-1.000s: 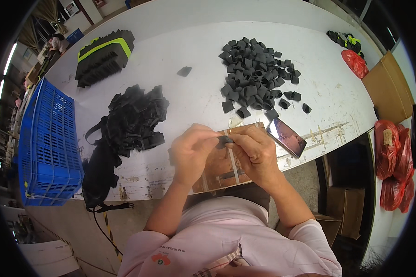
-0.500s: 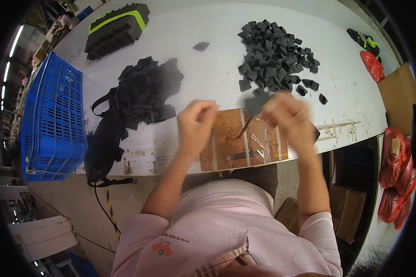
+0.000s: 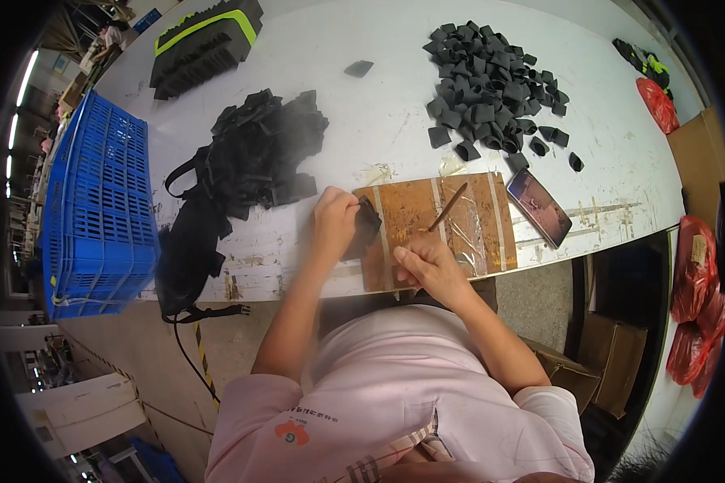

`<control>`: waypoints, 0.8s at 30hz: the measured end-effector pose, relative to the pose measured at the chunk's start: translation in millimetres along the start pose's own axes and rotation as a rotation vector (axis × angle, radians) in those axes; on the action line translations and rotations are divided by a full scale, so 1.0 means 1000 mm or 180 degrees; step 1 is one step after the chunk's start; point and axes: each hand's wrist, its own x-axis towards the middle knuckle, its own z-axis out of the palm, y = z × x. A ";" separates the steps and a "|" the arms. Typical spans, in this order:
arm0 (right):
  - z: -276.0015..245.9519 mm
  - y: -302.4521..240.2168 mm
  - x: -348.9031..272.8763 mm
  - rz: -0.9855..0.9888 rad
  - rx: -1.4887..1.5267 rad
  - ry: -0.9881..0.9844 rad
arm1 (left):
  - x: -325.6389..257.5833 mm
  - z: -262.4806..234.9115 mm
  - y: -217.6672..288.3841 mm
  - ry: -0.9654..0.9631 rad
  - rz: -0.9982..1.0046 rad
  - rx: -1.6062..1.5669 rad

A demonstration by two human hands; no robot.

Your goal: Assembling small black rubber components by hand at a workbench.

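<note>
"Starting at left?"

"One blue crate [image 3: 101,217], then a black heap [image 3: 262,145], too tangled to count."

"And near the middle?"

"In the left hand [image 3: 336,225], pinched tight: one black piece [image 3: 368,220], small, dull, partly finger-covered, over the left edge of one brown board [image 3: 403,208]. In the right hand [image 3: 428,262], curled closed: one thin brown stick [image 3: 448,207], lower end hidden."

"Farther right?"

"Far, dark grey loops [image 3: 482,111], overlapping, uncountable; nearer, one phone [image 3: 541,209]."

At centre, the piece [image 3: 369,221] is black, the board [image 3: 409,211] brown with pale stripes; the crate [image 3: 105,205] at left is blue, the shirt [image 3: 387,386] at bottom pink with plaid trim [image 3: 365,470].
</note>
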 end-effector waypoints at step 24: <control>0.016 -0.013 0.020 0.0200 0.2465 0.0314 | -0.042 -0.041 0.058 -0.0629 -0.2190 -0.4408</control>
